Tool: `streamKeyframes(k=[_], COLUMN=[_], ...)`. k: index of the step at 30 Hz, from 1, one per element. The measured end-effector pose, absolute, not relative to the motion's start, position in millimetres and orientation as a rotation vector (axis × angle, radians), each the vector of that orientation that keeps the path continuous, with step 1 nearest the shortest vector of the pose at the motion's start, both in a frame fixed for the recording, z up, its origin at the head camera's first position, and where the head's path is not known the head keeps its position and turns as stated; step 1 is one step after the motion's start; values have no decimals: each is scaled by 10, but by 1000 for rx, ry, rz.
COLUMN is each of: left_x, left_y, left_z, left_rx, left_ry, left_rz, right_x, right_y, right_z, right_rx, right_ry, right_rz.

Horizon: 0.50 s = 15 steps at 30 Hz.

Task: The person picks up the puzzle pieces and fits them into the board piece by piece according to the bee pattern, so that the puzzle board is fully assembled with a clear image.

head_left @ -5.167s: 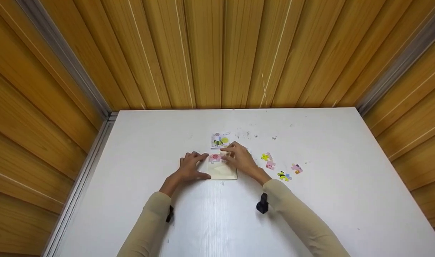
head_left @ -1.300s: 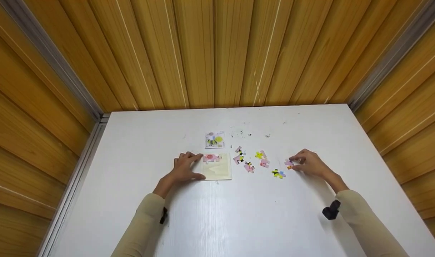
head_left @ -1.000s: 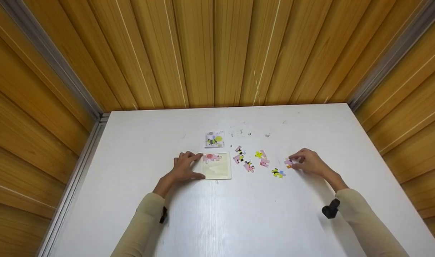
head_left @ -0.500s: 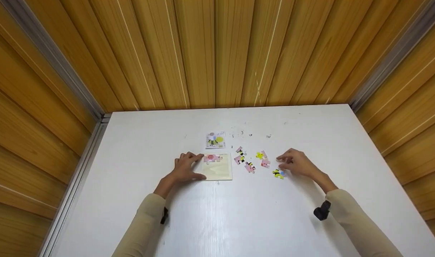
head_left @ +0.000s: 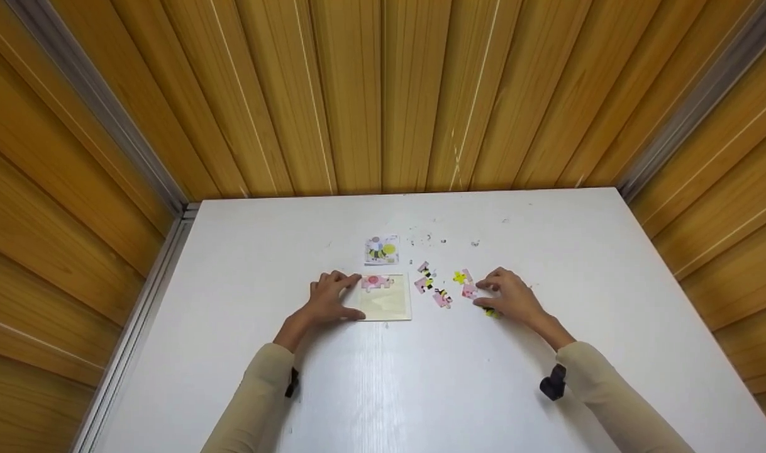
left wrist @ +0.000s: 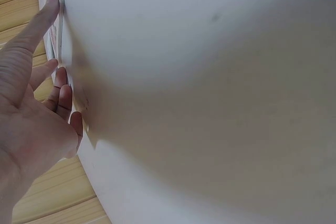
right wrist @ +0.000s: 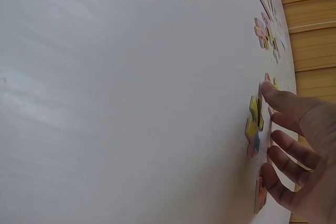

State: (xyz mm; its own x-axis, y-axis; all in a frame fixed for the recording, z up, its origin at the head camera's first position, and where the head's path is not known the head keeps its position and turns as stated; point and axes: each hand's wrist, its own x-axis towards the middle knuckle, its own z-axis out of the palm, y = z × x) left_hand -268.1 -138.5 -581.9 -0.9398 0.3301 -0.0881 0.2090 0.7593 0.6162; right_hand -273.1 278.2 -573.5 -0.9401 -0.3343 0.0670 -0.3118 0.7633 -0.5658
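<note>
My left hand (head_left: 329,299) lies at the left side of a shallow, pale wooden puzzle tray (head_left: 386,308), thumb and index finger spread straight and touching its two left corners. A pink strip of fitted puzzle pieces (head_left: 375,282) sits in the tray's upper left. My right hand (head_left: 509,299) reaches low over the table, thumb and index finger apart beside a pink puzzle piece (head_left: 469,291). Under its thumb shows a yellow-and-black puzzle piece (head_left: 491,312), mostly hidden in the head view. An orange-edged puzzle piece (right wrist: 260,195) lies near the little finger in the right wrist view.
Behind the tray lies a square bee picture card (head_left: 382,250). Pink-and-black puzzle pieces (head_left: 443,299) are scattered right of the tray. A yellow puzzle piece (head_left: 463,277) lies beyond the right fingertips. Wood-panelled walls (head_left: 383,94) border the white table (head_left: 370,390).
My right hand has left the tray, gone to the orange-edged puzzle piece at the right, let it go and moved left to the pink piece. My left hand stays at the tray.
</note>
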Motion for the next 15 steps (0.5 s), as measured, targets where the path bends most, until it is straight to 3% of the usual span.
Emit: streamKeyframes(k=[15], left_x=[-2669], left_y=[-1399], left_z=[-5801], left_rx=[466], left_ry=[2763], left_rz=[922], right_x=[-2691], right_y=[2748], right_z=[-5730], right_rx=[-558], right_ry=[2936], right_rz=[-909])
